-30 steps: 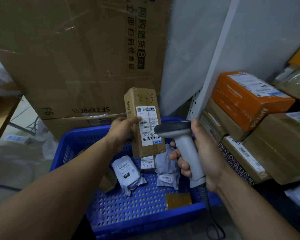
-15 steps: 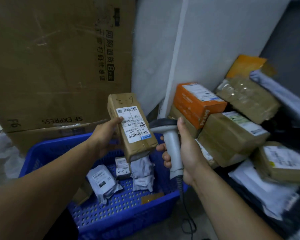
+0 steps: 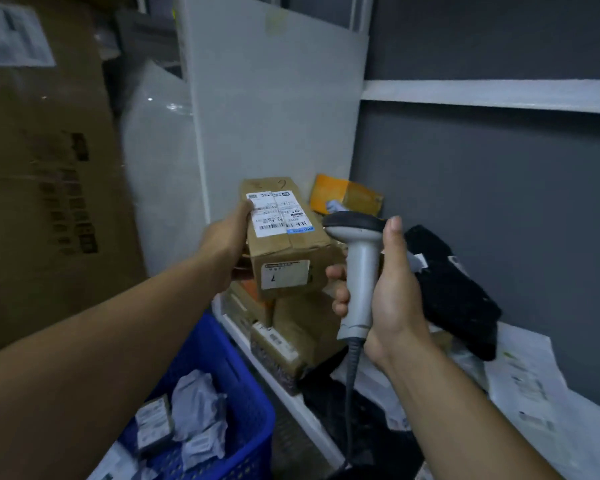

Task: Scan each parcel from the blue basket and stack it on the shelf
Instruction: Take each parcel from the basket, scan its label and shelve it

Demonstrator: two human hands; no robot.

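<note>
Left hand (image 3: 227, 244): grips the parcel (image 3: 288, 251) by its side
Right hand (image 3: 392, 299): wrapped round scanner (image 3: 359, 271)
Placing: set it flat on stacked boxes (image 3: 302, 327), label up

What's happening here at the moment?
A person is sorting parcels. Their left hand holds a brown cardboard box, label up, above the stacked parcels on the shelf. Their right hand grips a grey scanner right beside the box. More small parcels lie in the blue basket at lower left.
</note>
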